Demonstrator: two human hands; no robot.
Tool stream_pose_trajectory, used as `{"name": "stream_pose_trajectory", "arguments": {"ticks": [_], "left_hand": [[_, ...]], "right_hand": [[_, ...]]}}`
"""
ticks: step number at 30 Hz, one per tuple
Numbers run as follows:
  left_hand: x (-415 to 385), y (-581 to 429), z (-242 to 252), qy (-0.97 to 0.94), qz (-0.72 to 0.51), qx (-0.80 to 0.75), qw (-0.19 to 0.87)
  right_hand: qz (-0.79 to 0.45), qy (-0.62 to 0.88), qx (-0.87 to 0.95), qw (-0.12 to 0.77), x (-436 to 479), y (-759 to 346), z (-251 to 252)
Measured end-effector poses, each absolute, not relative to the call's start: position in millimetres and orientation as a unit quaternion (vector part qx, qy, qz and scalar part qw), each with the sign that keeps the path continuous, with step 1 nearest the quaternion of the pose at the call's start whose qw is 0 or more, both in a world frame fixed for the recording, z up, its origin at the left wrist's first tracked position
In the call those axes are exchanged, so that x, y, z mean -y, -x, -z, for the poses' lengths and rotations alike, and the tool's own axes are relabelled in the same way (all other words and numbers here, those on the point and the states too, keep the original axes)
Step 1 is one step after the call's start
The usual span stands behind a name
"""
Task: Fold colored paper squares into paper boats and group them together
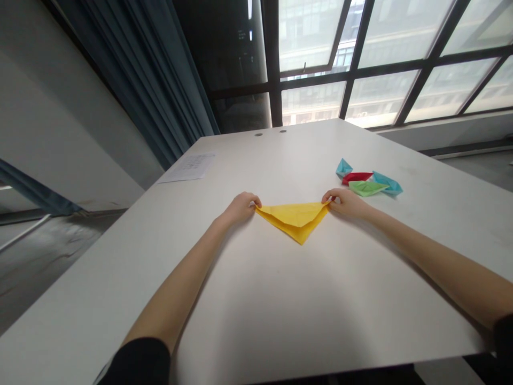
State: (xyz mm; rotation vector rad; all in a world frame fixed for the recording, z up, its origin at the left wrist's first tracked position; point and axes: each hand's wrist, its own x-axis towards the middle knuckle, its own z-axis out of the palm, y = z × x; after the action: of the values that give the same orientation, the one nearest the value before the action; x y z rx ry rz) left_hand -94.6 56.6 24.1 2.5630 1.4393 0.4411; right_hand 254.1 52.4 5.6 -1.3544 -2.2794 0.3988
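Note:
A yellow sheet of paper [296, 215], folded into a triangle, is stretched between my two hands just over the white table. Its long folded edge runs along the far side and its point faces me; the two layers stand slightly apart there. My left hand [242, 207] pinches the left corner between thumb and fingers. At the opposite corner, my right hand [343, 203] has a similar pinch. Just beyond the right hand lie folded paper boats: a green one [367, 187], a red one [356, 177] and blue ones [388, 183].
The white table [276, 299] extends away toward large windows [316, 32]. A printed sheet [188, 167] lies at its left edge. Two round grommets [258, 135] are set near the far edge. Blue curtains [148, 69] hang on the left.

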Motion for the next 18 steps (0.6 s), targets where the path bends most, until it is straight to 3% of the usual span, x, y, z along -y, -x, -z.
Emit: {"name": "stream_pose_trajectory", "arguments": {"ticks": [6, 12, 18], "left_hand": [[-55, 92, -23, -0.866, -0.084, -0.492, 0.032], [-33, 60, -34, -0.86, -0.057, -0.505, -0.051], [-11, 28, -27, -0.891, -0.085, -0.446, -0.017]], "right_hand": [[-0.048, 0.445, 0.881, 0.156, -54, -252, -5], [-0.01, 0.435, 0.889, 0.144, -34, -231, -16], [-0.028, 0.391, 0.908, 0.147, -16, -206, -17]]}}
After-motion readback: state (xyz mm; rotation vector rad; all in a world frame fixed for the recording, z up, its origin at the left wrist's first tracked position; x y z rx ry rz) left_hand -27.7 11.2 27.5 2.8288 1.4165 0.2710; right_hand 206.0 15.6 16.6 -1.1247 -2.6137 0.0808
